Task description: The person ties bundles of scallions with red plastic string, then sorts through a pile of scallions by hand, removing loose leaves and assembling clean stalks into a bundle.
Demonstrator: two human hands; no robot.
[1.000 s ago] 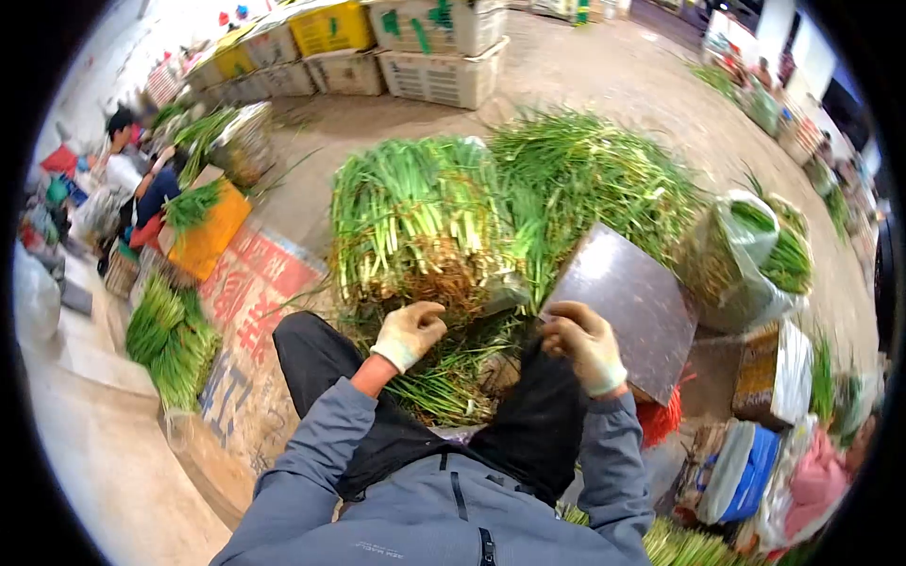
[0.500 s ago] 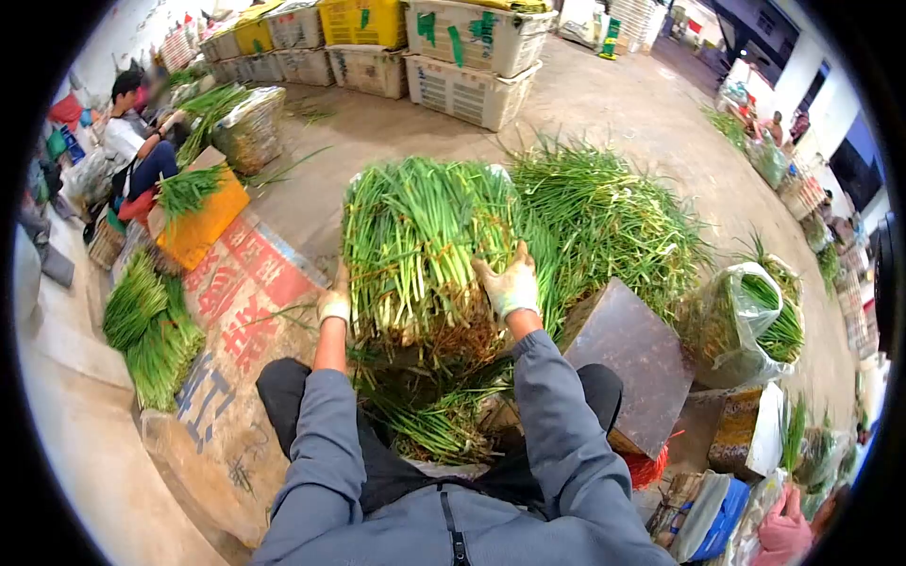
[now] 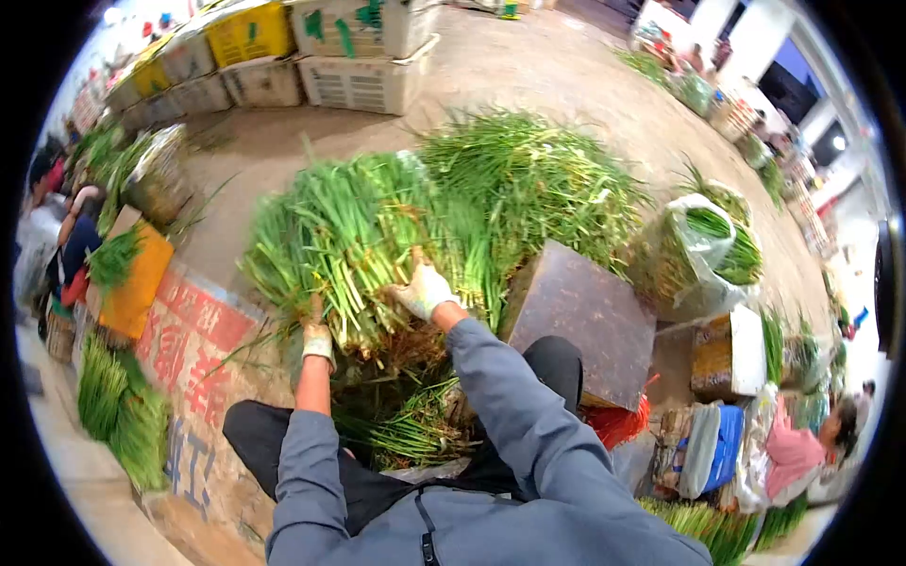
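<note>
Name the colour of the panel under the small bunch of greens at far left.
Orange; the panel shows best in the head view.

Room to pass lies between the crates [image 3: 363,83] and the leafy pile [image 3: 543,179]; the dark-topped box [image 3: 590,321] (squarish) blocks the right.

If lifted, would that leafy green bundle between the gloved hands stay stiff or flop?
The leafy green bundle would probably flop at its leaf ends, which splay outward. Its straighter pale stems look firmer. Some might slip out, since many fan loosely.
</note>
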